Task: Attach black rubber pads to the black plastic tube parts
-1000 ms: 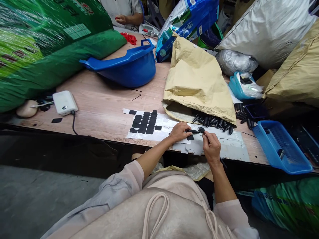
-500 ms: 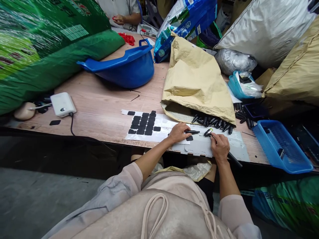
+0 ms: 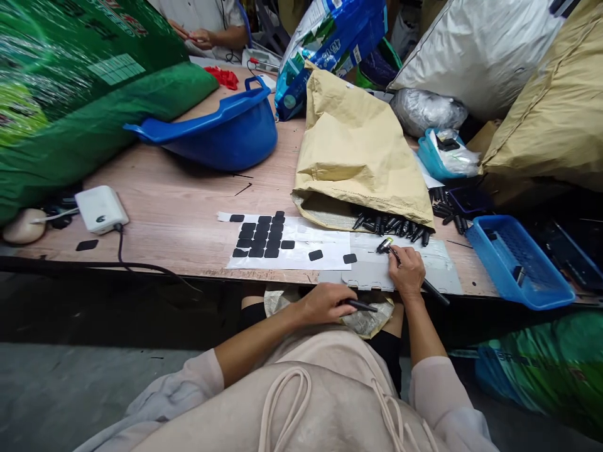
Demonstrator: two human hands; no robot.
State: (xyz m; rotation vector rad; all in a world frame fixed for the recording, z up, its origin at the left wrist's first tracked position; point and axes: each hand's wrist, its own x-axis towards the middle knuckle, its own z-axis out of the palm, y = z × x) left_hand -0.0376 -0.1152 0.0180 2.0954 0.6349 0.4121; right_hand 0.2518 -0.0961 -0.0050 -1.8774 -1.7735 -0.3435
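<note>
My left hand (image 3: 330, 302) is below the table's front edge, over an open sack (image 3: 367, 320) on my lap. Its fingers are closed on a slim black pen-shaped piece (image 3: 362, 306) that points right. At the table edge, my right hand (image 3: 407, 271) grips a small hammer (image 3: 436, 292); its shiny head rests on or just above a grey board (image 3: 372, 274), and the black handle sticks out behind the hand. Left of that lies a white sheet (image 3: 325, 233) with rows of black rounded patches (image 3: 260, 236). More black pieces (image 3: 396, 226) spill from a yellow paper sack (image 3: 353, 144).
A blue basin (image 3: 226, 138) stands at the back left, beside a big green sack (image 3: 117, 107). On the right is a blue basket (image 3: 522, 263). A white box with a cable (image 3: 101, 208) sits at the left. Across the table are another person's hands (image 3: 202, 39).
My left hand has moved from the board down toward my lap, carrying the black piece. The right hand still holds the hammer in about the same place. The view has shifted slightly.
</note>
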